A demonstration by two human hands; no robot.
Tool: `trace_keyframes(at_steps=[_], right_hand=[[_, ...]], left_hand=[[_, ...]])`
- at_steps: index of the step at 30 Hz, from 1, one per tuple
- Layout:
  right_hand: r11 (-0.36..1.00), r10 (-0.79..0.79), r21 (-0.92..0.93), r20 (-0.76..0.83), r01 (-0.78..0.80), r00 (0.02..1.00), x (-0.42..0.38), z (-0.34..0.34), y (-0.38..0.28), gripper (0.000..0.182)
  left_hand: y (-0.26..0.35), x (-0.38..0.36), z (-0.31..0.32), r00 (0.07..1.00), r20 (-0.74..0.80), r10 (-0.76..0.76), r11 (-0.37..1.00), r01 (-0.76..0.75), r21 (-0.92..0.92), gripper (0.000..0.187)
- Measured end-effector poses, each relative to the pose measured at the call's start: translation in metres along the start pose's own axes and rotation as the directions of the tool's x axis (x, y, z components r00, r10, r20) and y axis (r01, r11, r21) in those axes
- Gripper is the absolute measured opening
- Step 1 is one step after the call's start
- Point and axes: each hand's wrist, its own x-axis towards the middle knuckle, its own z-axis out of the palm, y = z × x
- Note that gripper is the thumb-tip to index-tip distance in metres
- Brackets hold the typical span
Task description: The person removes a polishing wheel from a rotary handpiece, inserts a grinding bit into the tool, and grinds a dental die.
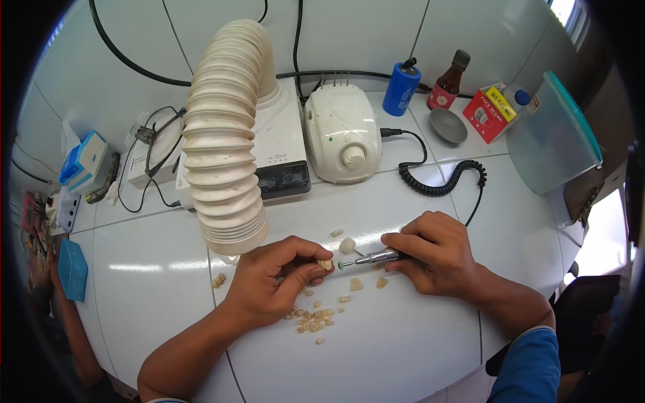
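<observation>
Pinched between the thumb and fingers of my left hand [265,282] is a small cream-coloured tooth piece [327,264]. My right hand [437,255] grips a metal rotary handpiece [379,256] like a pen. Its green bit [340,266] points left, right beside the piece. Below my left hand lies a loose cluster of small yellowish tooth pieces [313,321] on the white tiled worktop [396,349]. Larger cream pieces [356,284] are scattered under the handpiece, and another piece [218,280] sits left of my wrist. A round white knob [347,246] stands behind the bit.
A ribbed white hose [222,148] arches down near my left hand. Behind are a handpiece control unit [342,131], its coiled cord [433,190], a grey dish [448,125] and a clear bin [547,141]. Another person's arm [75,322] shows at left beside a blue tray [72,270].
</observation>
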Motion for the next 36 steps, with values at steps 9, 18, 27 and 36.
trace_keyframes(at_steps=[9, 18, 27, 36], right_hand=[[1.000, -0.025, 0.003, 0.021, 0.025, 0.999, 0.000, 0.000, -0.003, 0.039], [1.000, -0.030, 0.005, 0.036, 0.030, 0.999, 0.000, -0.001, -0.003, 0.039], [0.999, -0.033, -0.021, 0.070, 0.034, 0.997, 0.000, -0.002, -0.003, 0.045], [1.000, -0.031, -0.001, 0.031, 0.031, 0.999, 0.001, 0.000, -0.004, 0.041]], left_hand=[[0.005, 0.001, 0.000, 0.997, 0.039, 0.063, 0.988, -0.068, 0.140, 0.017], [0.002, 0.001, 0.000, 0.995, 0.044, 0.094, 0.986, -0.099, 0.138, 0.015], [0.007, 0.001, -0.001, 0.993, 0.060, 0.100, 0.979, -0.108, 0.173, 0.011], [0.009, 0.001, -0.001, 0.993, 0.071, 0.094, 0.974, -0.107, 0.201, 0.010]])
